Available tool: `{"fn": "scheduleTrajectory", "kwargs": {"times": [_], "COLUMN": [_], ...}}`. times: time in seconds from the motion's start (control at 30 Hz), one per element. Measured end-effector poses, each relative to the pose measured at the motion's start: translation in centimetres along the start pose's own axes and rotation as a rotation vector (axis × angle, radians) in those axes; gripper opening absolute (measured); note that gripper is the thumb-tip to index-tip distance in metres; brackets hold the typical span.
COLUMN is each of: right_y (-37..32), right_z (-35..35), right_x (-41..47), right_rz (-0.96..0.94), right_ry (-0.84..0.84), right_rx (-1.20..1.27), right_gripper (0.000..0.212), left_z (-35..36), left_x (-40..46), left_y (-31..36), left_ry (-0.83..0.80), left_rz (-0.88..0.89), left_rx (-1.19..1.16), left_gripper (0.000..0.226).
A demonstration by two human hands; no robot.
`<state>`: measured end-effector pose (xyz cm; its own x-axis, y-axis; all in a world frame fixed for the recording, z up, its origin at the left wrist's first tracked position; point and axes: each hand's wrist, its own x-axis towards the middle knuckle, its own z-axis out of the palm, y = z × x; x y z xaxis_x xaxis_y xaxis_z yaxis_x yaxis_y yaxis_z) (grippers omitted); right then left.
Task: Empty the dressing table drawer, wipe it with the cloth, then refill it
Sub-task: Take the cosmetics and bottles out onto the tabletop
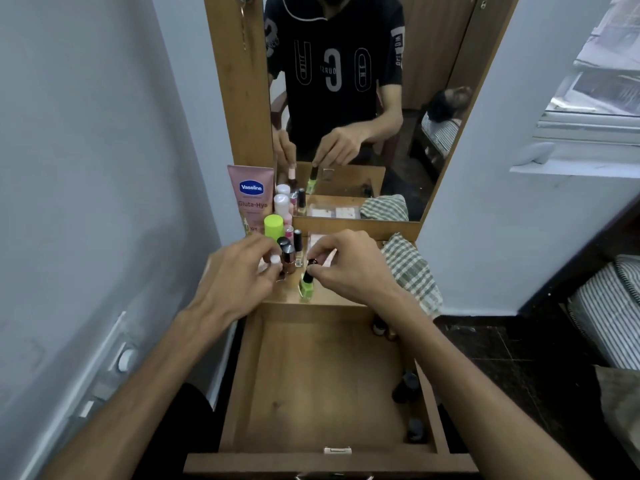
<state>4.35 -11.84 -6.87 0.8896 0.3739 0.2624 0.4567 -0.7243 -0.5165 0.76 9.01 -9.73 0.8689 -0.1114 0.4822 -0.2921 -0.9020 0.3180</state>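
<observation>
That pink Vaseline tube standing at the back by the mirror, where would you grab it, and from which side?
Grip the pink Vaseline tube around its upper body, coming from above. It stands upright against the mirror frame, and small bottles such as the lime-green-capped bottle crowd its lower front, so only the top half is free.

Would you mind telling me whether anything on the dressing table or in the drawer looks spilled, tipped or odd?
Nothing looks spilled or broken. The bottles on the table top stand upright, and the checked cloth lies crumpled at the right. A few dark bottles remain along the right wall of the open drawer.
</observation>
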Motion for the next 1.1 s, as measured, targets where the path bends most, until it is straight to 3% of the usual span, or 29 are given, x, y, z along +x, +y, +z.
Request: {"fn": "scheduleTrajectory", "kwargs": {"times": [0.63,0.8,0.97,1.1], "right_y": [0.7,1.2,3.5,6.3], "right_z": [2.6,2.0,0.4,-1.6], "right_x": [3.8,2.7,-0.6,-4.3], "right_rz": [0.024,-0.005,0.010,0.088], "right_ry": [0.035,0.042,0.080,0.032], "right_rx": [-0.050,-0.038,-0.014,-0.022], "right_gripper": [0.016,0.032,0.021,0.010], "left_z": [2.1,1.9,2.2,3.9], "left_x": [2.0,1.6,0.2,-2.1], "left_y": [-1.7,-1.7,-0.4,2.8], "left_ry": [-0.015,0.000,0.127,0.083], "left_rz": [-0.032,-0.026,0.048,0.171], "left_rx": [0.044,0.053,-0.019,-0.160], "left_gripper": [0.017,0.027,0.015,0.007]}}
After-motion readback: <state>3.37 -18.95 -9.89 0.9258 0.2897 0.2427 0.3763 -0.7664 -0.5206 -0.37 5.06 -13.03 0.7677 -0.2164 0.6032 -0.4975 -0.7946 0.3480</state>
